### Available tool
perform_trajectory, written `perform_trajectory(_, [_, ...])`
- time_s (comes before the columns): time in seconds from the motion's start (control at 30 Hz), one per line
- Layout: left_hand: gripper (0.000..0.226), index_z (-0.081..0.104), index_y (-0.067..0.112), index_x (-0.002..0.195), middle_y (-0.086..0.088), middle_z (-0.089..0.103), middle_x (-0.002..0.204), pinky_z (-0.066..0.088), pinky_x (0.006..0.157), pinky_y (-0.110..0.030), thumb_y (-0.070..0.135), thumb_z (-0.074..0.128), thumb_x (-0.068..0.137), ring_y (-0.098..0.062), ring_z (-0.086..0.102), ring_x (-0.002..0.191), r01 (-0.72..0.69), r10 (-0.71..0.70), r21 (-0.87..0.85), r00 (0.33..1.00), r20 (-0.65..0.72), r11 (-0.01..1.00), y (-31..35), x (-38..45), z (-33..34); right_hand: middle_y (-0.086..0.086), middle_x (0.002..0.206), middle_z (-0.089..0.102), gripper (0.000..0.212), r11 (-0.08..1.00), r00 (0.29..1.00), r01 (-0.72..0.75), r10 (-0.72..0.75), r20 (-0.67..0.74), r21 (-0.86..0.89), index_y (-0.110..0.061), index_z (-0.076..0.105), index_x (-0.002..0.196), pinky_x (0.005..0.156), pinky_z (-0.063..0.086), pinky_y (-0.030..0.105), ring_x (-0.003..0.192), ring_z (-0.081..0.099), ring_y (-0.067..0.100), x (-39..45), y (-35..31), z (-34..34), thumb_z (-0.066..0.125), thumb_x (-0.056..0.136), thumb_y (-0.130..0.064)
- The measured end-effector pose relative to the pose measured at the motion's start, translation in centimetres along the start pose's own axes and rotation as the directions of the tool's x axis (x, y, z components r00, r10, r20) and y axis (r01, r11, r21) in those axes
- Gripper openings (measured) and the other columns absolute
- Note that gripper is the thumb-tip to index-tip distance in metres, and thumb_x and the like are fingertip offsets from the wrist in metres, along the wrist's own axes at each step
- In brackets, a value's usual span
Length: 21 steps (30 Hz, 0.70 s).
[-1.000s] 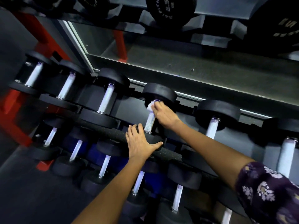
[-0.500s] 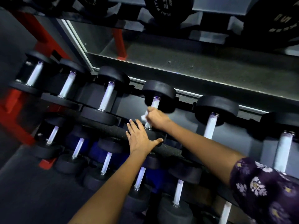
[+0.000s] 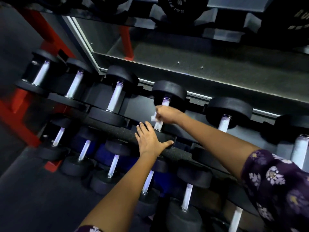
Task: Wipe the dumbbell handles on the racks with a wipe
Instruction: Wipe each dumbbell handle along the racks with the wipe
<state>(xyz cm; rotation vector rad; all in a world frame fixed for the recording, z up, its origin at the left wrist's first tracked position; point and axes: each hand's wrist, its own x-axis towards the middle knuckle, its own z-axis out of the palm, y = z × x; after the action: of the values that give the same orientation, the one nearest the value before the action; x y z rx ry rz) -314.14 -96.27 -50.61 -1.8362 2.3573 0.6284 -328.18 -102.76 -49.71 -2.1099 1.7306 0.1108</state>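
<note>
Dim gym corner, dark rubber floor (image 3: 30, 198), red frame (image 3: 18, 104) at left. Two-tier dumbbell rack (image 3: 117, 131) carrying black round-headed dumbbells, steel handles slanting; weight plates (image 3: 182, 7) sitting on the shelf above. Right hand (image 3: 164, 115) curling round the fourth upper-tier dumbbell handle (image 3: 161, 114), pinching a white wipe (image 3: 154, 117) against it. Left hand (image 3: 150, 139) lying flat, fingers spread, pressing on the rack's speckled front rail just below. Floral purple sleeve (image 3: 280, 186) covering the right upper arm.

Dumbbells (image 3: 115, 97) lie side by side on the upper rack (image 3: 184, 156), more dumbbells (image 3: 113, 166) below it.
</note>
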Motion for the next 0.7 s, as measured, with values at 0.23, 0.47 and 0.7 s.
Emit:
perform_trajectory(0.23, [0.138, -0.002, 0.002, 0.152, -0.021, 0.003, 0.159, 0.008, 0.119, -0.049, 0.075, 0.071, 0.061, -0.035, 0.002, 0.148, -0.006, 0.006, -0.024, 1.0, 0.007, 1.0, -0.2, 0.1, -0.1, 0.017, 0.105, 0.063, 0.019, 0.985, 1.0, -0.006, 0.006, 0.0, 0.17, 0.003, 0.068, 0.097, 0.074, 0.044, 0.027, 0.098, 0.06, 0.029, -0.8, -1.0, 2.5, 0.056, 0.085, -0.006])
perform_trajectory(0.47, [0.137, 0.004, 0.003, 0.151, -0.023, 0.007, 0.157, 0.008, 0.12, -0.047, 0.073, 0.074, 0.057, -0.036, 0.005, 0.147, -0.007, 0.006, -0.041, 1.0, -0.027, 0.999, -0.3, 0.2, 0.1, 0.021, 0.087, 0.071, 0.016, 0.783, 0.955, -0.157, 0.277, -0.11, 0.602, 0.004, 0.073, 0.087, 0.057, 0.039, 0.003, 0.061, 0.064, 0.0, -3.2, 0.4, 5.0, 0.063, 0.076, 0.009])
perform_trajectory(0.7, [0.136, 0.008, 0.002, 0.15, -0.023, 0.013, 0.156, 0.012, 0.119, -0.047, 0.072, 0.076, 0.056, -0.037, 0.011, 0.145, -0.001, -0.001, -0.034, 0.998, -0.06, 0.999, -0.2, 0.2, 0.4, 0.017, 0.092, 0.072, 0.015, 0.723, 0.93, -0.172, 0.344, -0.133, 0.669, 0.003, 0.073, 0.088, 0.057, 0.035, 0.001, 0.071, 0.062, 0.003, -3.6, 0.1, 5.7, 0.063, 0.077, 0.007])
